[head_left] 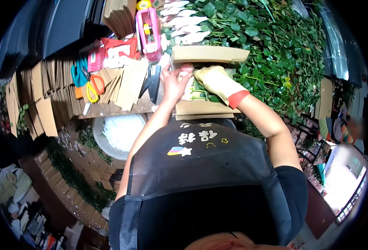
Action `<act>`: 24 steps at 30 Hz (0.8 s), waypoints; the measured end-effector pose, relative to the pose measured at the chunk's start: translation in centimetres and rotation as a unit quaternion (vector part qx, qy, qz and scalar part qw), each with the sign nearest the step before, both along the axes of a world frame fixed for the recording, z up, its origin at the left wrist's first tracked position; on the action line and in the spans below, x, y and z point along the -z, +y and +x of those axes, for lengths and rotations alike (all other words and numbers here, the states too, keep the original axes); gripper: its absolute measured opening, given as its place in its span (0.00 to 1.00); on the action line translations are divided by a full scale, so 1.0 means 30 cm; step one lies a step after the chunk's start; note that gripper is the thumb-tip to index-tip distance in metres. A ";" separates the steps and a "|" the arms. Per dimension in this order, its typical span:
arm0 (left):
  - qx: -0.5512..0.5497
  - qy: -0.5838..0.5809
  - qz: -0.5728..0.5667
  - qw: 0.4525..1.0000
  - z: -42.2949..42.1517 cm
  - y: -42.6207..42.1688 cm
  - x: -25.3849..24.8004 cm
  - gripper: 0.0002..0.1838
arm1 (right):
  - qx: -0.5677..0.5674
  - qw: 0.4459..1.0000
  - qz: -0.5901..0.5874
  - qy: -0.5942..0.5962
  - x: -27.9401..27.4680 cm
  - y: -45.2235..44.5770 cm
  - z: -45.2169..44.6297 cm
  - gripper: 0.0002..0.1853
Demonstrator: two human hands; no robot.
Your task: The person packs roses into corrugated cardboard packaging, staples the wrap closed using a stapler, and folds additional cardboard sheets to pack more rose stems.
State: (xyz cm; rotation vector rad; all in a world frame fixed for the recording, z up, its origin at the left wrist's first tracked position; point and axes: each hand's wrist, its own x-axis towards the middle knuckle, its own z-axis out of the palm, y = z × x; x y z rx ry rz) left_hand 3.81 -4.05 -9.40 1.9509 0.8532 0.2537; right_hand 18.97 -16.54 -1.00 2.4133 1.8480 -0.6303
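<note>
Dark apron cloth point(200, 166), printed with white characters and a star, lay nearest the camera. Beyond it, the bare left hand point(175, 86) had its fingers bent beside pinkish flower heads point(187, 66); whether it gripped one could not be told. The right hand point(215, 81), in a pale yellow glove with a red cuff, reached over the green flower stems point(198, 91), its fingertips too hidden to show a grip. Flowers and hands were between the near and far parts of a corrugated cardboard wrap point(209, 54) on the table point(105, 111). Left of them lay a black stapler point(153, 85), cardboard pieces point(130, 86) and orange-and-yellow-handled scissors point(94, 88). Farther off stood a pink tape dispenser point(154, 49), near white-wrapped flowers point(188, 21); leafy stems point(271, 62) spread rightward.
</note>
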 end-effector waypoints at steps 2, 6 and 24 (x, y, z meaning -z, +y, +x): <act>-0.001 -0.016 -0.006 1.000 -0.009 0.004 0.005 0.23 | 0.057 0.994 0.067 0.063 -0.123 -0.013 -0.010 0.11; -0.003 -0.038 -0.029 0.999 -0.015 0.012 0.026 0.24 | 0.099 0.947 0.241 0.187 -0.055 -0.072 0.020 0.13; -0.007 -0.012 -0.013 1.000 -0.013 0.004 -0.004 0.24 | 0.007 0.995 0.080 -0.055 -0.022 0.028 -0.046 0.21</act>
